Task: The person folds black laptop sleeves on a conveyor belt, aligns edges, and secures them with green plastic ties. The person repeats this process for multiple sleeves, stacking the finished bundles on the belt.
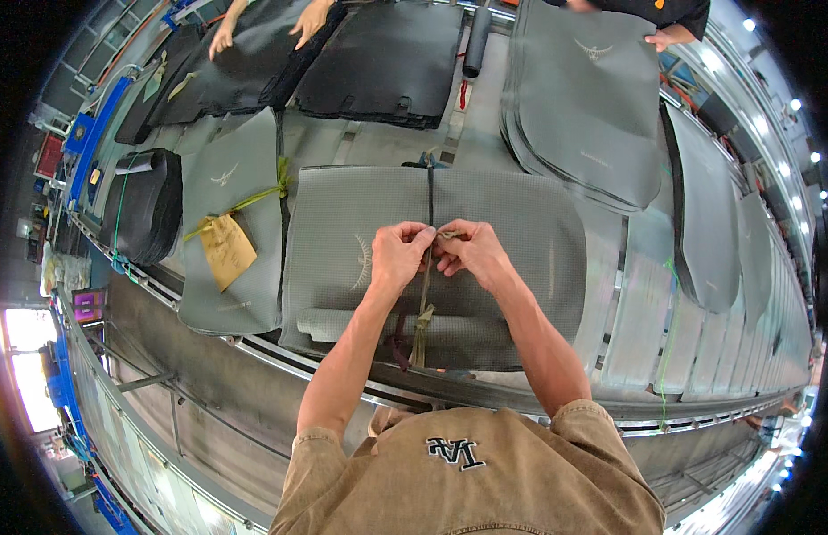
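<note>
A stack of grey textured mats [521, 241] lies in front of me, with a dark cloth strip [431, 198] running across its middle. My left hand [399, 257] pinches the strip over the stack's centre. Close beside it, my right hand [472, 252] has its fingers closed on a tan twisted part of the same strip. Both hands nearly touch at the fingertips. A rolled grey mat [343, 325] lies along the stack's near edge. Over that roll hangs a knotted olive cloth tie [422, 332], next to a dark red one. Exactly what sits between the fingertips is partly hidden.
Left is another mat stack with a yellow-green tie and a tan paper tag [227, 250]; beyond it, a dark bundle [142, 207]. Black sheets [378, 62] and large grey sheets [583, 98] lie farther back. Two people's hands show there. A metal rail [378, 388] borders the near side.
</note>
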